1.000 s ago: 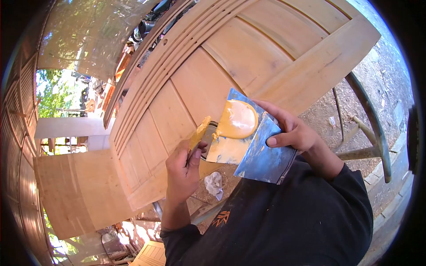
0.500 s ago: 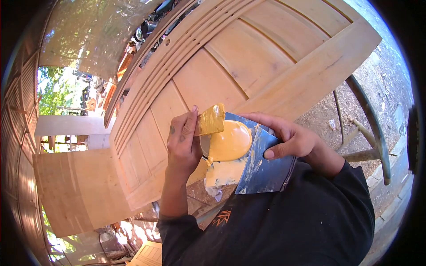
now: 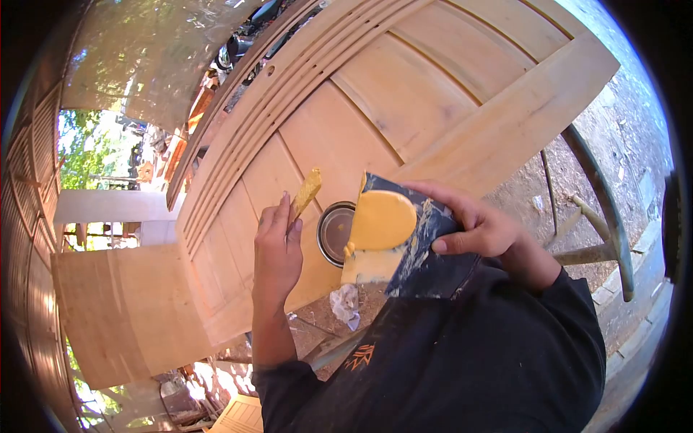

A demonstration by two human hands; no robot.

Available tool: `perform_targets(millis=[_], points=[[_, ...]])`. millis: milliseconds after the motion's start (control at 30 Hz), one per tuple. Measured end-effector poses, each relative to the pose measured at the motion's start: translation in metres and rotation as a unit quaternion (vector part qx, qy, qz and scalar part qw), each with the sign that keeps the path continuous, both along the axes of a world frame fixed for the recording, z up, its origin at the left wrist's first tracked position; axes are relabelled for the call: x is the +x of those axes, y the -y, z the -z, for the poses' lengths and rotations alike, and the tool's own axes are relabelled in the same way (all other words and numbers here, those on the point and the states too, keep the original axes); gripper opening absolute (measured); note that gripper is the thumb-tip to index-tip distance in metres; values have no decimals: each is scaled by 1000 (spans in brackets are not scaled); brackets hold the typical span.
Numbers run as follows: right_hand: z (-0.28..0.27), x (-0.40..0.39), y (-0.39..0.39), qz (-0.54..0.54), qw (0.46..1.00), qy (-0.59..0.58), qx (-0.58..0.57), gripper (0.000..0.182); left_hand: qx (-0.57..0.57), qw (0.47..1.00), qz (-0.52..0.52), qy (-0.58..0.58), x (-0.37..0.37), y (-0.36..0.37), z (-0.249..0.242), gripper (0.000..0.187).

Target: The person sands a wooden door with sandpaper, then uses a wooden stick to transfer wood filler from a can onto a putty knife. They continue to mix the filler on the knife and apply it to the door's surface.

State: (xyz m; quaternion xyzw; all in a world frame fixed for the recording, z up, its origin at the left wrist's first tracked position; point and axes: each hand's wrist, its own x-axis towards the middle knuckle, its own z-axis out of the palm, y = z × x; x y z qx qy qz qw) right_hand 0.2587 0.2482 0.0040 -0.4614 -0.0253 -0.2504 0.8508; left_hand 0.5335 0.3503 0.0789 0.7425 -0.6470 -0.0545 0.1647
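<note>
My left hand is closed on a small spatula coated in yellow putty, seen nearly edge-on and apart from the board. My right hand grips a dark, flat putty board by its right side, thumb on top and fingers along the far edge. A smooth round mound of yellow putty lies on the board, with a paler smear below it. Partly hidden behind the board, an open round can stands on the wooden door. What is inside the can is hard to make out.
The large panelled wooden door lies before me, above the ground. A curved dark support leg stands at right. A plywood sheet is at left, and crumpled white plastic shows below the can.
My left hand has moved left, away from the board, and the spatula has turned edge-on. The board has tilted slightly, and more of the can shows.
</note>
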Motion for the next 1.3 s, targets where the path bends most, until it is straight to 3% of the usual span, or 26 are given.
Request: perform_targets(millis=[67, 167, 267, 367, 467, 567, 667, 933, 1067, 1300], points=[[11, -1, 3, 35, 999, -6, 10, 74, 56, 997, -24, -45, -13, -6, -8, 44], [18, -14, 3, 90, 993, -27, 65, 75, 65, 995, 8, 73, -25, -12, 1, 47], [31, -33, 7, 177, 980, -67, 58, 78, 93, 995, -17, 23, -34, -9, 11, 51], [39, -49, 7, 222, 964, -119, 83, 79, 79, 992, 22, 91, -36, -7, 23, 63], [42, -58, 6, 257, 953, -140, 82, 80, 71, 991, 26, 111, -41, -7, 27, 88], [45, -61, 7, 279, 945, -151, 75, 81, 137, 987, 8, 81, -48, -4, 35, 113], [44, -63, 9, 280, 943, -158, 80, 81, 174, 984, -17, 42, -53, 8, 32, 120], [49, -84, -8, 357, 912, -185, 83, 81, 118, 993, 7, -14, 15, 82, 18, 116], [50, -97, -35, 441, 868, -208, 93, 83, 38, 998, 28, 32, 56, 154, 23, 114], [46, -105, -85, 581, 774, -216, 128, 89, -3, 997, 47, 54, 114, 257, 47, 113]])
